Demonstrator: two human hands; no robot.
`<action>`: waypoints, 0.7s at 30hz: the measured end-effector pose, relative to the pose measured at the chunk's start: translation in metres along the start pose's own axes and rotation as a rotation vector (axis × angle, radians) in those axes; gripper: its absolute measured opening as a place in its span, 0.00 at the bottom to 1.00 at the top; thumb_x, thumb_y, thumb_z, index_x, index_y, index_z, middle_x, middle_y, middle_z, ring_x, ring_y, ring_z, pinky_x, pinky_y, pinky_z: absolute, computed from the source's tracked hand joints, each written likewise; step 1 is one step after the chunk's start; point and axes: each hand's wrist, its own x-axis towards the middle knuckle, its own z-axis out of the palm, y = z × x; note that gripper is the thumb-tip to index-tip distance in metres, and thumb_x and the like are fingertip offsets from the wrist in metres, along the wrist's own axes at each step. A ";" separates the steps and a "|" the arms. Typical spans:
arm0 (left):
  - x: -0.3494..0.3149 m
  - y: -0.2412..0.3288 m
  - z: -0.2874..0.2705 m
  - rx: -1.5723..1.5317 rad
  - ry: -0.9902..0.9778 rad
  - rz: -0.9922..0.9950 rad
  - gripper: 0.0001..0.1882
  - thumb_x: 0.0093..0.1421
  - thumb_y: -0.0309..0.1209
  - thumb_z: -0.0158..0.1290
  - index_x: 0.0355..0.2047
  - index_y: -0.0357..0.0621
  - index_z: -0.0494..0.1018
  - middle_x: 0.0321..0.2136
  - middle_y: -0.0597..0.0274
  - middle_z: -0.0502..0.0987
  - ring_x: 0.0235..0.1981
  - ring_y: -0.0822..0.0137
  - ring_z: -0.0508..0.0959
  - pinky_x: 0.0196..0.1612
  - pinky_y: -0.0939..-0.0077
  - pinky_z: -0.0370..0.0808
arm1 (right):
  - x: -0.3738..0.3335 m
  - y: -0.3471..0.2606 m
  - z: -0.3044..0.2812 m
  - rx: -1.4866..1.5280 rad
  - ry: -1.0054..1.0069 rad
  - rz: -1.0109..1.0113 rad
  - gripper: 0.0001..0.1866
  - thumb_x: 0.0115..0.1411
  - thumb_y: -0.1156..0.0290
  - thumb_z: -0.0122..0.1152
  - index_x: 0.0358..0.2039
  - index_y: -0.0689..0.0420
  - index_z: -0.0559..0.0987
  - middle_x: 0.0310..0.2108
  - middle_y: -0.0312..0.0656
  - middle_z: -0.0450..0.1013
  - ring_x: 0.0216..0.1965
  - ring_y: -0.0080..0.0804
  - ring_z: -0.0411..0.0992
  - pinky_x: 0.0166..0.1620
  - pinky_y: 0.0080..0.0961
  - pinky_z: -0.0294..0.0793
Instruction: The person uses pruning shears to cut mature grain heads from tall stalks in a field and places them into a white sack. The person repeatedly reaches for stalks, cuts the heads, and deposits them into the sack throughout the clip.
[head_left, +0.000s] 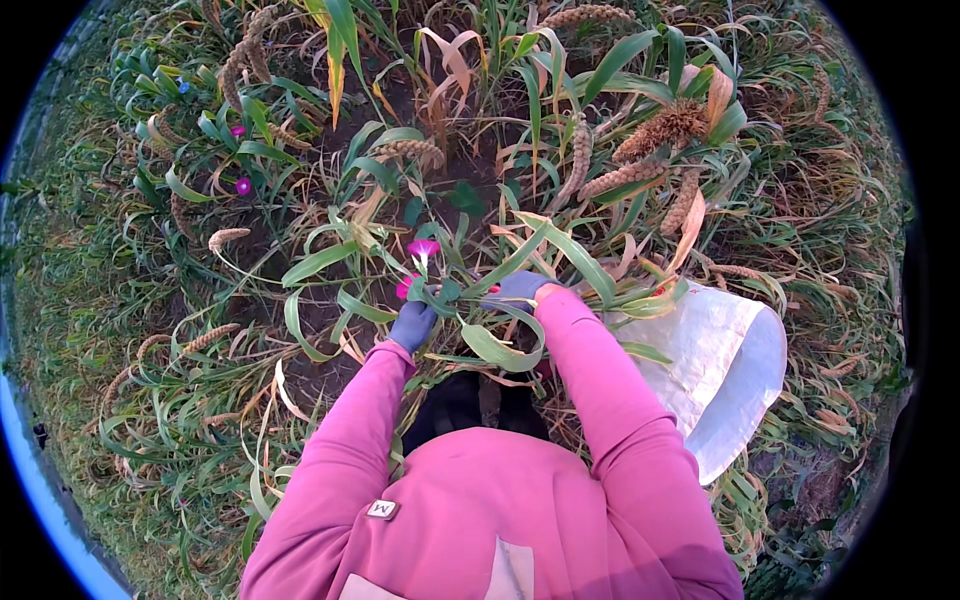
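Both of my hands wear grey-purple gloves and meet low among leafy millet stalks, in front of my body. My left hand [413, 325] is closed around plant stems, just below two bright pink morning glory flowers [424, 249]. Its fingertips are partly covered by leaves. To its right, my right hand [515, 291] is closed, with a small red bit [493, 289] showing at its fingers; leaves hide what that belongs to. A long curled green leaf [497, 350] loops below the right hand.
An open white woven sack [705, 365] lies to the right of my right forearm. Drooping millet heads [580, 155] hang ahead, with a brown bristly head [665, 130] at the far right. Bare soil [330, 380] shows between stalks. My dark shoes or trousers [450, 410] are below my hands.
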 end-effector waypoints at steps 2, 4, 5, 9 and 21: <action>-0.009 0.010 -0.001 -0.001 -0.046 -0.110 0.17 0.67 0.35 0.48 0.53 0.42 0.70 0.39 0.64 0.75 0.39 0.74 0.73 0.44 0.78 0.70 | 0.028 0.007 0.019 -0.129 -0.050 -0.086 0.35 0.58 0.39 0.48 0.54 0.54 0.71 0.46 0.51 0.75 0.48 0.47 0.74 0.49 0.36 0.71; -0.015 0.003 -0.003 0.074 -0.057 -0.082 0.17 0.67 0.35 0.48 0.53 0.43 0.70 0.41 0.63 0.75 0.41 0.73 0.73 0.47 0.76 0.70 | 0.026 -0.003 0.023 -0.035 -0.045 -0.180 0.36 0.56 0.38 0.50 0.56 0.51 0.69 0.43 0.51 0.75 0.45 0.46 0.74 0.48 0.37 0.71; -0.016 -0.005 -0.004 0.155 -0.056 0.001 0.17 0.67 0.36 0.48 0.53 0.43 0.70 0.41 0.62 0.76 0.42 0.72 0.74 0.47 0.75 0.70 | 0.023 -0.004 0.023 -0.006 -0.058 -0.169 0.36 0.56 0.38 0.51 0.56 0.51 0.69 0.42 0.51 0.75 0.45 0.45 0.74 0.47 0.38 0.71; -0.017 -0.018 -0.004 0.368 -0.129 -0.060 0.17 0.67 0.35 0.48 0.54 0.45 0.70 0.42 0.57 0.76 0.42 0.66 0.76 0.47 0.71 0.72 | 0.016 -0.006 0.033 0.013 0.021 -0.079 0.34 0.55 0.39 0.53 0.49 0.56 0.71 0.40 0.52 0.75 0.41 0.47 0.74 0.44 0.38 0.71; -0.066 0.085 -0.101 0.435 -0.172 -0.060 0.22 0.51 0.38 0.62 0.43 0.39 0.75 0.33 0.49 0.79 0.33 0.54 0.79 0.38 0.61 0.75 | -0.130 0.044 0.096 0.411 0.241 -0.154 0.28 0.56 0.49 0.55 0.46 0.60 0.71 0.40 0.57 0.74 0.44 0.55 0.73 0.47 0.39 0.70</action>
